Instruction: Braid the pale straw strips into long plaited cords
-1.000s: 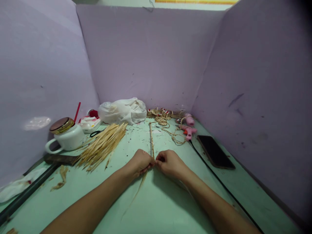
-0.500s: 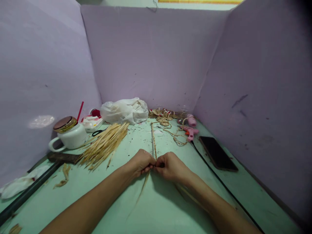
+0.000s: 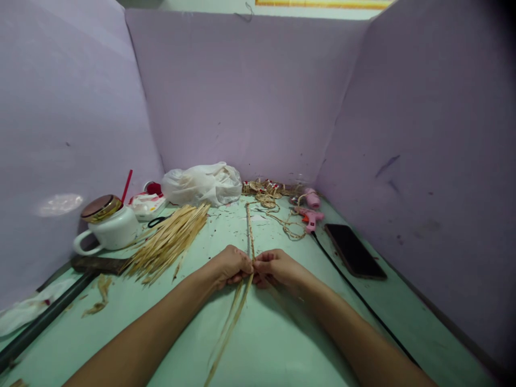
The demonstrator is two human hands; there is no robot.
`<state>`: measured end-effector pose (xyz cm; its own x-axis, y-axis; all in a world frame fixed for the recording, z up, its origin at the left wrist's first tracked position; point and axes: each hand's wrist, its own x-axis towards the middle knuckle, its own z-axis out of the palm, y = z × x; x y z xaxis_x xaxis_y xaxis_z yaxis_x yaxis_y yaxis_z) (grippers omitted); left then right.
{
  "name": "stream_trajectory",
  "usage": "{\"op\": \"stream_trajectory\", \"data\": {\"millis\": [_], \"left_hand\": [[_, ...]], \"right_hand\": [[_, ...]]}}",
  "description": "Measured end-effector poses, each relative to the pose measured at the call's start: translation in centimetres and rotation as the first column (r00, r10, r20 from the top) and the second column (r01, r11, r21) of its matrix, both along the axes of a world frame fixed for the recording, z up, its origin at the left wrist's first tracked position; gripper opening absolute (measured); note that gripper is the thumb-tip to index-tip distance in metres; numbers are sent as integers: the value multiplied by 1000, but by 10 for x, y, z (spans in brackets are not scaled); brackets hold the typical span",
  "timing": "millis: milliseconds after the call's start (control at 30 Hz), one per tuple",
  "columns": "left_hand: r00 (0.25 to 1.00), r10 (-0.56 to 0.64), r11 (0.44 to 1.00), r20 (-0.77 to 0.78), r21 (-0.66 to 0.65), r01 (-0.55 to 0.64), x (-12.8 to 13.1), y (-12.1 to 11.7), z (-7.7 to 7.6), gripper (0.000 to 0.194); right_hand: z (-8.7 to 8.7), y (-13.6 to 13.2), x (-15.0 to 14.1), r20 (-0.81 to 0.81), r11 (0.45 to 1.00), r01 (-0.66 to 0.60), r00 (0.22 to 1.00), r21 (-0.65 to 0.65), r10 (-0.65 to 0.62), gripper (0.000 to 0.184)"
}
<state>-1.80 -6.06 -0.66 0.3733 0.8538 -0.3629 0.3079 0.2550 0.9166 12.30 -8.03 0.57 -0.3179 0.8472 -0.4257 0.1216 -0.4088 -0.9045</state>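
Note:
A narrow straw braid [image 3: 250,228] runs from the far side of the table down to my two hands. My left hand [image 3: 231,266] pinches the braid's near end between thumb and fingers. Close beside it, almost touching, my right hand [image 3: 275,267] has its fingertips closed on the straw strands at the same spot. Loose straw strands [image 3: 233,324] hang from between the hands toward me over the table. Another strand trails under my right hand and is blurred.
Left of the hands lies a straw bundle [image 3: 171,242], by a hammer [image 3: 100,264] and a white mug [image 3: 116,230]. A white plastic bag [image 3: 203,184] sits behind. On the right are a pink glue gun [image 3: 310,217], its black cord, and a phone [image 3: 355,251]. Purple walls [image 3: 242,97] enclose the table.
Loose strands have swung from the right side to lie between the hands. My right hand's fingers have loosened slightly and stretched out. The whole view has shifted a little.

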Motion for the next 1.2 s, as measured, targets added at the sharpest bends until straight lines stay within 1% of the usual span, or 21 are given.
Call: {"op": "stream_trajectory", "data": {"millis": [67,167,267,367,433,500,567,600,733,767,833,867,900,967,1000,1033,1067,1133,1167,1200], "left_hand": [[1000,0,1000,-4,3,0,0,0,1,5],[1000,-12,1000,-16,-7,12,1,-1,4,3],[997,-32,999,-69,3,32,-1,-1,6,3],[981,-78,996,-176,18,82,-4,-3,11,7],[958,-108,993,-266,21,118,-5,-5,15,9],[929,-114,990,-353,39,136,-4,-8,20,10],[898,-104,982,-427,98,160,-1,-13,22,10],[881,-91,972,-464,149,179,2,-16,23,10],[813,46,894,-581,387,227,12,-30,19,9],[798,74,876,-599,421,235,14,-33,18,9],[787,90,857,-610,450,251,17,-38,17,11],[795,74,859,-602,444,256,17,-39,18,12],[813,28,875,-582,408,262,17,-38,19,14],[859,-89,931,-505,265,252,13,-33,23,18],[881,-107,957,-460,193,217,11,-28,25,22],[904,-88,977,-419,139,160,8,-24,28,25],[920,-34,991,-389,110,83,5,-19,30,27],[939,68,997,-336,65,-49,1,-11,33,26],[954,72,997,-291,15,-70,-1,-9,32,22],[973,42,997,-227,-57,-56,-1,-7,31,18]], "right_hand": [[-2,-1,-3,48,999,26,998,47,-28,8],[-6,1,-2,171,991,33,984,126,-55,13],[-8,4,1,206,983,44,975,179,-81,11],[-10,5,1,208,981,49,974,189,-89,9],[-9,4,0,199,983,49,976,179,-85,9],[-9,3,-1,177,985,55,981,163,-84,8],[-8,3,-1,136,987,64,987,146,-84,8],[-9,3,-1,114,988,69,990,138,-85,7],[-12,4,-1,62,991,100,992,92,-106,4],[-13,4,-2,54,992,103,993,79,-107,4],[-14,3,-3,42,992,101,994,73,-104,5],[-15,3,-4,39,992,97,994,75,-100,5],[-15,3,-4,35,993,91,995,74,-93,6],[-16,3,-2,-5,995,77,997,56,-77,6],[-16,4,-1,-40,997,59,998,39,-57,7],[-16,5,0,-77,999,36,996,24,-35,7],[-16,6,2,-106,1000,11,994,13,-10,7],[-17,8,6,-125,999,-34,992,3,34,6],[-17,9,7,-119,999,-51,992,5,51,5],[-18,9,8,-114,998,-57,992,12,58,4]]}}
